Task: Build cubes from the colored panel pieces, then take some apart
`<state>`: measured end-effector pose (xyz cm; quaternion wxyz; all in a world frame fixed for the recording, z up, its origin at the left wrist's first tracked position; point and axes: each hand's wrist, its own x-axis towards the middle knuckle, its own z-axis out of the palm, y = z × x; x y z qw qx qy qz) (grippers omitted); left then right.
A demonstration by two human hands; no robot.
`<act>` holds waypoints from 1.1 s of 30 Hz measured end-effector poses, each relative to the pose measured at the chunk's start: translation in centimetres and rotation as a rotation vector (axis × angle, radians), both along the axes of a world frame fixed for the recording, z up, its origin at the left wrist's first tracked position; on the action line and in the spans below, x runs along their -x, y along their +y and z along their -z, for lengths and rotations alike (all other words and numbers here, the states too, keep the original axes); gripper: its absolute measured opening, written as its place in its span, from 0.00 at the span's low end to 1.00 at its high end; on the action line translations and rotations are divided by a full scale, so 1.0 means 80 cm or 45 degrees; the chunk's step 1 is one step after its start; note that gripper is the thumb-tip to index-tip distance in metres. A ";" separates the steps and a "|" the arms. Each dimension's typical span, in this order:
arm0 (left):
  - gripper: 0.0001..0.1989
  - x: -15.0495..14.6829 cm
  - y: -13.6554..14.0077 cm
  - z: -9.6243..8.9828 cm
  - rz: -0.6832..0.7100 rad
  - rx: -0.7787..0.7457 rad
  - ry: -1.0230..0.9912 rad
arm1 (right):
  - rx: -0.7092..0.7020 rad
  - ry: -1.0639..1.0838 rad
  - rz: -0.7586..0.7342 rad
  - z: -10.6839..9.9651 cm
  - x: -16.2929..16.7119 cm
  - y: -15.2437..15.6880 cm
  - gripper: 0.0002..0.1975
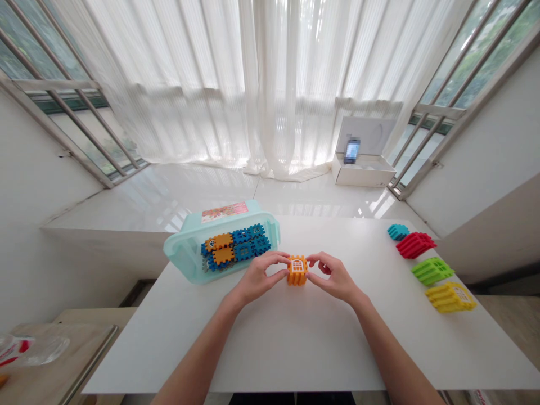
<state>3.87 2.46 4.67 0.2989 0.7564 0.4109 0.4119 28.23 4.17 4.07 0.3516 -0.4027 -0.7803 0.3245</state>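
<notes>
A small stack of orange interlocking building tiles point(297, 277) with a white arched window on top stands on the white table in front of me. My left hand point(264, 275) holds its left side, the thumb low and the fingers at the upper edge. On the opposite side my right hand point(331, 275) grips with thumb and index finger curved to the right edge. To the left, a mint-green plastic bin point(185, 264) lies tipped with its opening towards me. Inside it are several blue tiles point(242, 250) and orange tiles point(223, 256).
Along the table's right side lie stacks of teal tiles point(398, 231), red tiles point(415, 244), green tiles point(432, 270) and yellow tiles point(450, 297). An open white box point(363, 174) with a phone point(351, 151) stands on the sill. A plastic bottle point(37, 350) lies at far left.
</notes>
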 end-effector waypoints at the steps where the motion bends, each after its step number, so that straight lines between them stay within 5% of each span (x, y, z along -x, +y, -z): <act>1: 0.09 0.000 0.000 0.001 0.001 0.005 -0.001 | -0.004 -0.005 -0.005 0.000 0.000 0.000 0.12; 11: 0.12 0.011 0.002 -0.002 -0.079 -0.064 0.069 | 0.016 0.006 -0.018 0.002 -0.003 0.001 0.15; 17: 0.09 0.064 0.020 0.002 -0.861 -0.313 0.418 | 0.055 0.132 0.088 0.004 -0.007 0.006 0.13; 21: 0.14 0.094 0.025 0.010 -1.210 -0.250 0.789 | 0.054 0.149 0.124 0.006 -0.003 0.006 0.13; 26: 0.18 0.105 0.026 0.016 -1.256 -0.100 0.915 | 0.040 0.156 0.124 0.006 -0.002 0.004 0.12; 33: 0.14 0.110 0.028 0.014 -1.244 -0.137 0.925 | -0.003 0.155 0.159 0.007 -0.003 0.006 0.11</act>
